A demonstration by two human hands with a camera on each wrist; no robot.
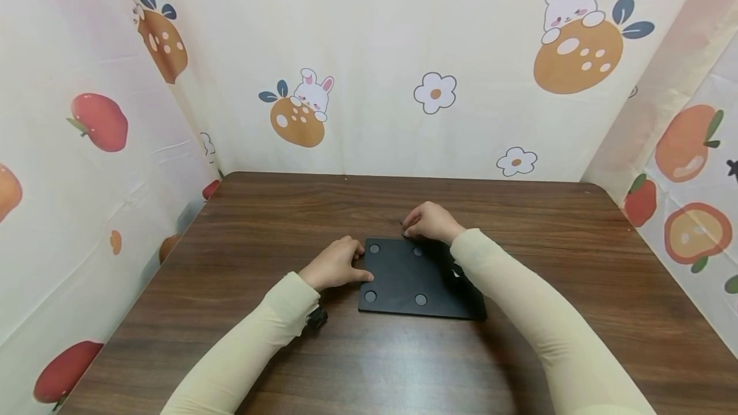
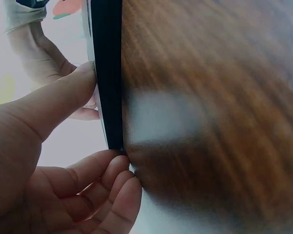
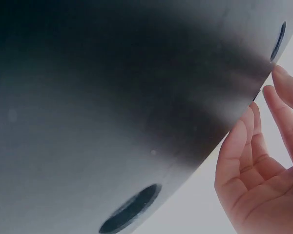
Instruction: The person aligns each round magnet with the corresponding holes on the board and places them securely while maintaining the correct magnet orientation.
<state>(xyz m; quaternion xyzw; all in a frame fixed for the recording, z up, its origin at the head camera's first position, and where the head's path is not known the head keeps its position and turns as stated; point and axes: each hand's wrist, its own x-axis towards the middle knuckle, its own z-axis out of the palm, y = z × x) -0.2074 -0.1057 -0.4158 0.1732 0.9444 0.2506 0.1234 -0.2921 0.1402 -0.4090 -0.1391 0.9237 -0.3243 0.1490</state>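
Observation:
A flat black panel (image 1: 398, 277) with round grey pads lies on the table in the head view. My left hand (image 1: 334, 264) holds its left edge, the thumb on the top face and the fingers curled at the side and corner, as the left wrist view shows. At the far edge, my right hand (image 1: 432, 221) pinches a small dark piece (image 1: 403, 233), mostly hidden by the fingertips. The right wrist view has the right fingers (image 3: 234, 141) close along the panel's edge, near one round pad (image 3: 278, 43). My right sleeve covers the panel's far right part.
Brown wood-grain table (image 1: 277, 210) under the panel. Patterned curtains (image 1: 369, 31) stand behind it and on both sides. A black wrist device (image 1: 316, 317) shows beneath the left sleeve cuff.

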